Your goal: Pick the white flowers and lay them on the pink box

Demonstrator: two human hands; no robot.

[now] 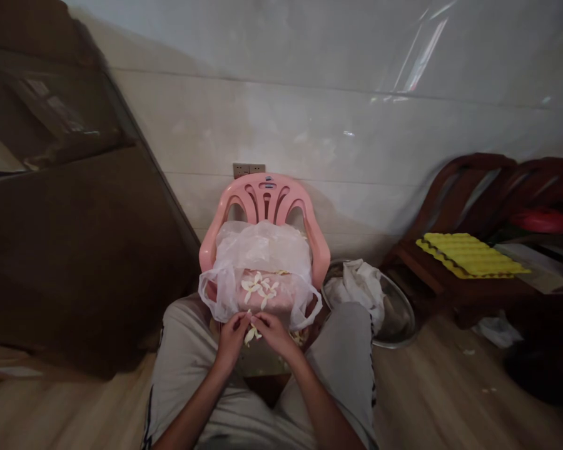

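Observation:
My left hand (233,334) and my right hand (273,332) meet at the front edge of a pink plastic chair (319,250). Fingertips of both are pinched together on a cream-white flower (252,337), whose petals hang below them. Two or more similar loose flowers (261,288) lie just beyond my fingers on the bare pink seat (279,304). Behind these, a thin whitish plastic bag (263,244) covers the rear of the seat, its handles spread to either side. What the bag holds is mostly hidden.
At the right, a metal basin (401,312) holds a white cloth or bag (356,287). Farther right, a yellow egg tray (471,255) rests on a dark wooden chair (478,164). Large cardboard boxes (65,250) stand close on the left. A tiled wall (356,137) rises behind the pink chair.

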